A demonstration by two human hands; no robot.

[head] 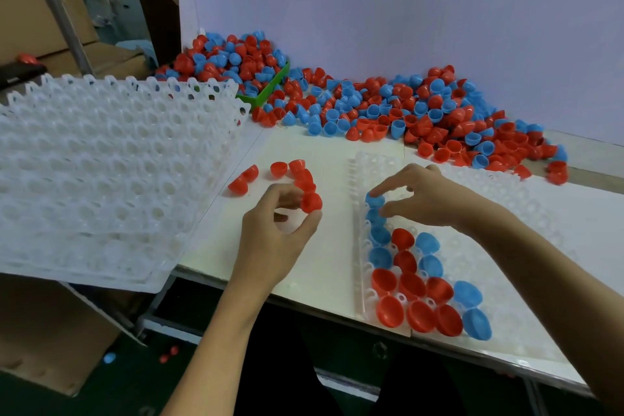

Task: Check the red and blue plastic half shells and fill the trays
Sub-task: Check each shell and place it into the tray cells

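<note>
At far left a stack of empty translucent white plastic trays (111, 159) overhangs the white counter (304, 152). Beside it, loose red plastic half shells (243, 179) lie in a short curved row on the counter.

The left hand (277, 233) has its grip closed on one red half shell (311, 202), pinched between fingertips and thumb, dome side outward.

The right hand (429, 196) reaches over the clear plastic tray being filled (506, 199); its fingertips rest on a blue plastic half shell (374, 200) in the tray's left column, thumb just beside it. Whether this grip is fully closed on it cannot be told.

Seated shells (422, 294) fill the near-left corner, mostly with open mouths facing up and toward the camera.

Behind lies a large mixed red and blue pile (405, 108).

Judgement: the shells look light, thin-walled, stiff and smooth, so likely slippery; a rim pinch should suit them best. Each shell's axis runs from dome to rim.
</note>
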